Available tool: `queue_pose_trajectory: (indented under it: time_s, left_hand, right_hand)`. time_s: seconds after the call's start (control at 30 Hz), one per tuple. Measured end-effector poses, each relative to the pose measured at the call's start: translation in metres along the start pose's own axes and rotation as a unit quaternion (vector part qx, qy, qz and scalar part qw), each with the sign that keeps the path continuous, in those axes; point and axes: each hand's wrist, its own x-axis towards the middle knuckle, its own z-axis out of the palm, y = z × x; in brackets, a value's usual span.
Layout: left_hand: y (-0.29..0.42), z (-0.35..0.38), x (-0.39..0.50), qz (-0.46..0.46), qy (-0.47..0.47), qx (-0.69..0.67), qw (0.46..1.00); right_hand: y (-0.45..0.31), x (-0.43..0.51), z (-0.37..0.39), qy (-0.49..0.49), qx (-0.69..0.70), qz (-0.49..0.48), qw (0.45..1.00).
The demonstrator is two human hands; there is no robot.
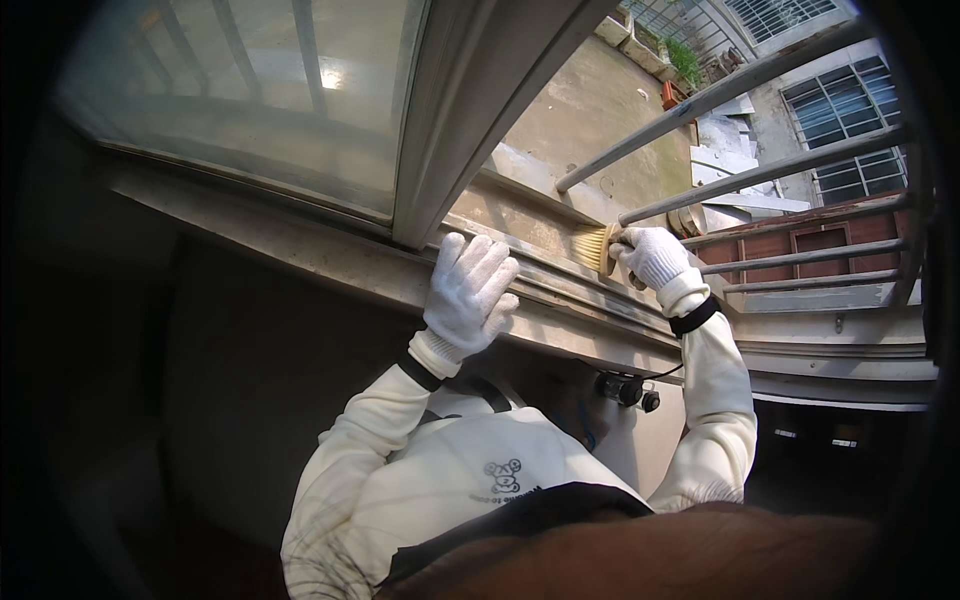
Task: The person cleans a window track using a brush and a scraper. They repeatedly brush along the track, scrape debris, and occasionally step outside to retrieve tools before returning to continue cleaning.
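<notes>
In a white knit glove, my right hand (651, 256) grips a brush (598, 247) with pale yellow bristles. The bristles point left and lie against the outer window ledge (517, 217), just inside the metal bars. My left hand (471, 294), gloved the same way, rests palm down on the inner sill (382, 279) near the foot of the sliding window's frame (450, 127). Its fingers are slightly apart and hold nothing. Between the two hands run the metal tracks (555, 274) of the window. My right fingers partly hide the brush's handle.
Metal bars (720, 184) slant across the opening on the right. A glass pane (247, 97) fills the upper left. Below the sill hangs a small black device (624, 388) with a cable. Outside are a concrete surface (592, 97), planters (645, 49) and stacked boards (731, 165).
</notes>
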Motion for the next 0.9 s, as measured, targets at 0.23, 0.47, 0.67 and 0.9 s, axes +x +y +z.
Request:
queue_pose_trajectory:
  time_s: [0.23, 0.47, 0.67, 0.9]
  left_hand:
    - [0.001, 0.001, 0.005, 0.003, -0.014, 0.022, 1.0]
    - [0.001, 0.0, 0.004, -0.008, -0.049, 0.028, 0.998]
    - [0.001, 0.002, 0.007, 0.032, 0.001, 0.05, 0.998]
    - [0.001, 0.004, 0.002, -0.006, -0.054, 0.041, 0.998]
  right_hand:
    - [-0.024, -0.016, -0.023, 0.031, 0.199, -0.055, 0.978]
    - [-0.106, 0.04, 0.038, 0.193, 0.028, -0.286, 0.938]
    - [0.025, 0.015, 0.036, 0.126, -0.097, -0.102, 0.982]
    - [0.138, -0.041, 0.014, 0.152, -0.003, 0.148, 0.977]
